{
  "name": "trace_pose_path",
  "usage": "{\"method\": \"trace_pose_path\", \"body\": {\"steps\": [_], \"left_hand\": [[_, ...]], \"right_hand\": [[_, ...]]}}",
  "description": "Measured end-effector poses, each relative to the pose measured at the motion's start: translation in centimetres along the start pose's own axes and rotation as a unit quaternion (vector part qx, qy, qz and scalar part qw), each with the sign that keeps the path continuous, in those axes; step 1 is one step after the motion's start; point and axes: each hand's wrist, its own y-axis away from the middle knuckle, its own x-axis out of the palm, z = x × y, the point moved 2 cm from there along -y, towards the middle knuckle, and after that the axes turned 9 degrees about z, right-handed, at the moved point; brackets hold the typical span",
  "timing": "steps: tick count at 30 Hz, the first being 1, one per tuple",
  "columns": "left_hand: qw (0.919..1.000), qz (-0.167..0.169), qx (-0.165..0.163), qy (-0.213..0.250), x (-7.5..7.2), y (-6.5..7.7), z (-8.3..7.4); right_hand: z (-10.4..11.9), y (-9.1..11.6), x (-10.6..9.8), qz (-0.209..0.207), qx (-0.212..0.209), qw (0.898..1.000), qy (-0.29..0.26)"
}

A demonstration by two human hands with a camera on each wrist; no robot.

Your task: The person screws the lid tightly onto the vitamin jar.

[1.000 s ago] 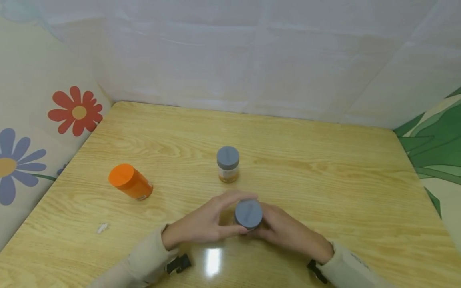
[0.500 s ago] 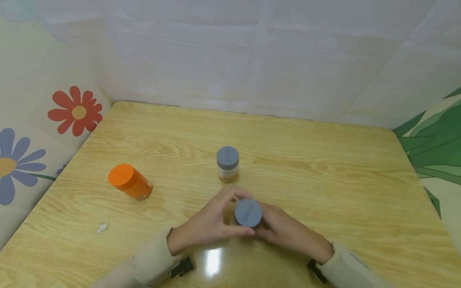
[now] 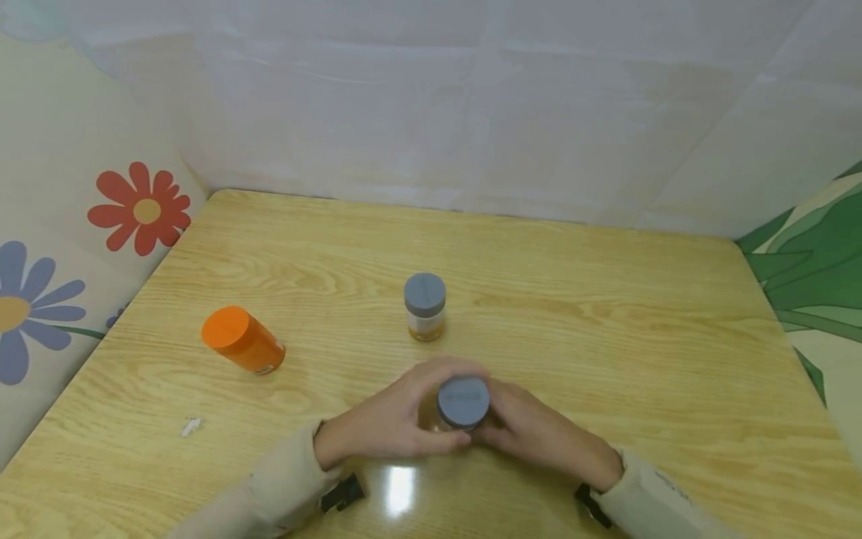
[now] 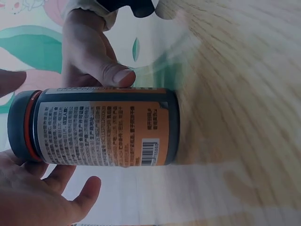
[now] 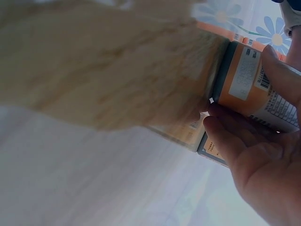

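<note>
A supplement bottle (image 3: 462,404) with a grey lid and an orange-and-grey label stands upright on the table before me. My right hand (image 3: 535,430) grips its body from the right, thumb and fingers round the label in the right wrist view. My left hand (image 3: 393,415) curves round the lid (image 4: 21,125) from the left, thumb on the near side and fingers on the far side. A thin orange-red ring shows between lid and body in the left wrist view. Behind it stands a second grey-lidded bottle (image 3: 425,305), touched by neither hand.
An orange bottle (image 3: 244,340) stands at the left of the wood-grain table (image 3: 606,299). A small white scrap (image 3: 191,427) lies nearer the front left. A white sheet (image 3: 431,112) hangs behind the table, with flower-patterned panels at the sides.
My left fingers loosened, slid round the lid, then closed on it again. The mark on the lid has turned from slanted to nearly level. My right hand and the bottle stay in place.
</note>
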Motion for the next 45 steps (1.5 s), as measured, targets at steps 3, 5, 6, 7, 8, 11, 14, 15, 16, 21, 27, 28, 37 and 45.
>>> {"method": "trace_pose_path", "body": {"steps": [3, 5, 6, 7, 8, 11, 14, 15, 16, 21, 27, 28, 37, 45], "left_hand": [[0.9998, -0.013, -0.004, -0.013, 0.12, -0.05, 0.03], [0.9992, -0.029, -0.015, -0.022, 0.14, -0.04, 0.06], [0.9987, -0.038, -0.022, -0.026, 0.13, 0.0, 0.07], [0.9981, -0.047, -0.029, -0.026, 0.12, 0.06, 0.08], [0.9975, -0.054, -0.036, -0.027, 0.09, 0.12, 0.1], [0.9965, -0.064, -0.044, -0.031, 0.01, 0.25, 0.14], [0.9973, -0.058, -0.037, -0.028, -0.07, 0.24, 0.11], [0.9977, -0.053, -0.033, -0.025, -0.1, 0.21, 0.08], [0.9982, -0.048, -0.03, -0.023, -0.13, 0.21, 0.06], [0.9992, -0.021, -0.033, -0.007, -0.22, 0.3, -0.23], [0.9994, -0.008, -0.03, -0.016, -0.09, 0.1, -0.16], [0.9994, -0.008, -0.026, -0.021, -0.07, 0.02, -0.15], [0.9984, -0.03, -0.024, -0.042, 0.06, -0.25, -0.24], [0.9957, -0.07, -0.041, -0.045, -0.1, -0.07, -0.26]], "right_hand": [[0.02, 0.03, -0.02, -0.002, 0.002, 1.0, 0.007], [0.03, -0.04, -0.04, 0.003, 0.01, 1.0, 0.001], [0.0, -0.07, -0.04, 0.005, 0.016, 1.0, -0.002], [-0.04, -0.1, -0.03, 0.008, 0.021, 1.0, -0.006], [-0.05, -0.12, -0.04, 0.008, 0.02, 1.0, -0.006], [-0.09, -0.13, -0.03, 0.008, 0.021, 1.0, -0.008], [-0.12, -0.14, 0.01, 0.005, 0.017, 1.0, -0.011], [-0.12, -0.16, 0.03, 0.006, 0.019, 1.0, -0.016], [-0.11, -0.19, 0.05, 0.008, 0.02, 1.0, -0.021], [-0.14, -0.31, 0.18, 0.017, 0.027, 0.999, -0.044], [-0.18, -0.12, 0.1, 0.011, 0.026, 0.999, -0.028], [-0.16, -0.07, 0.07, 0.009, 0.025, 0.999, -0.022], [0.03, 0.02, -0.19, 0.005, 0.011, 1.0, 0.0], [-0.07, -0.11, -0.13, 0.009, 0.023, 1.0, -0.007]]}}
